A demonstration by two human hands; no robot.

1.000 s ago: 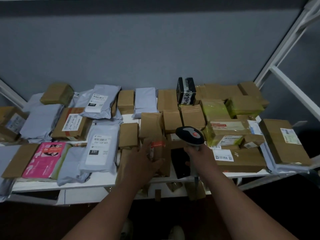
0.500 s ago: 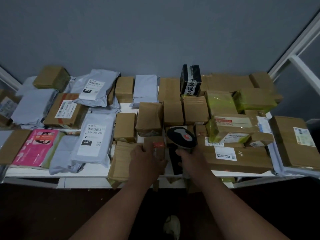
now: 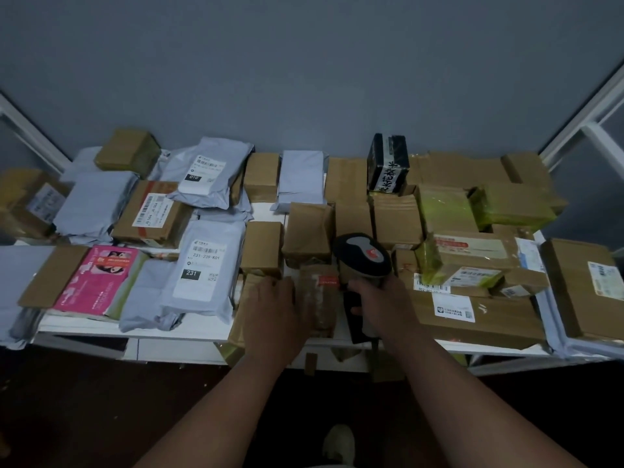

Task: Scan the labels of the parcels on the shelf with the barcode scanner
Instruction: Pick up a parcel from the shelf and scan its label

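A white shelf (image 3: pixel 175 349) is packed with brown cardboard parcels and grey mailer bags. My right hand (image 3: pixel 381 304) grips the handle of a black and grey barcode scanner (image 3: pixel 364 255), whose head with a red button points away from me. My left hand (image 3: pixel 270 309) rests on a small brown taped parcel (image 3: pixel 319 298) with a red sticker at the shelf's front edge, just left of the scanner. Whether its fingers curl round the parcel is hidden. A black flat item (image 3: pixel 354 315) lies beneath the scanner handle.
A grey mailer bag marked 231 (image 3: pixel 202 268) and a pink parcel (image 3: pixel 98 282) lie left of my hands. A long brown box with white labels (image 3: pixel 472 315) lies to the right. White frame bars (image 3: pixel 580 119) rise at both sides. A grey wall stands behind.
The small taped parcel has come down from a raised tilt to lie on the shelf front under my left hand. The scanner stays in my right hand, slightly lower.
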